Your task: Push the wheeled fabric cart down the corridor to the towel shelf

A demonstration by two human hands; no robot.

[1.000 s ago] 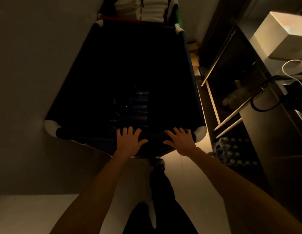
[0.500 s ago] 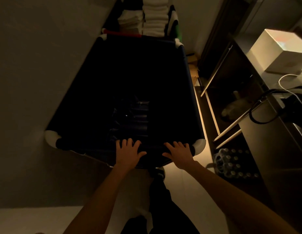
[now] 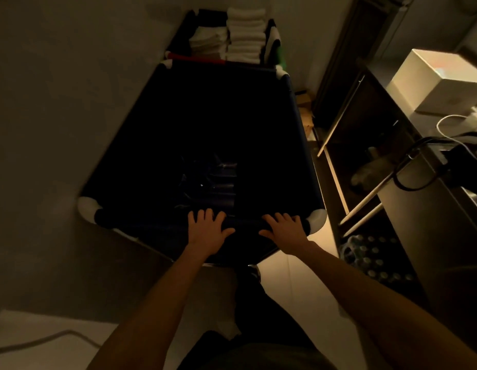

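Note:
The dark blue fabric cart (image 3: 298, 134) with white corner joints fills the middle of the dim corridor. Its inside is nearly black, with something shiny and dark at the bottom. My left hand (image 3: 206, 231) lies over the near top rail, fingers spread across it. My right hand (image 3: 284, 228) rests on the same rail further right, close to the white corner. Beyond the cart's far edge stands the towel shelf (image 3: 245, 36) with stacks of folded white towels.
A grey wall (image 3: 58, 116) runs close along the cart's left side. On the right stand a dark metal counter (image 3: 432, 209) with a white box (image 3: 440, 78), cables, and a pack of bottles (image 3: 373, 255) on the floor. A cord (image 3: 45, 340) lies at lower left.
The cart has rolled forward toward the towels, and more of the shelf shows above its far edge. Both hands have stayed on the near rail.

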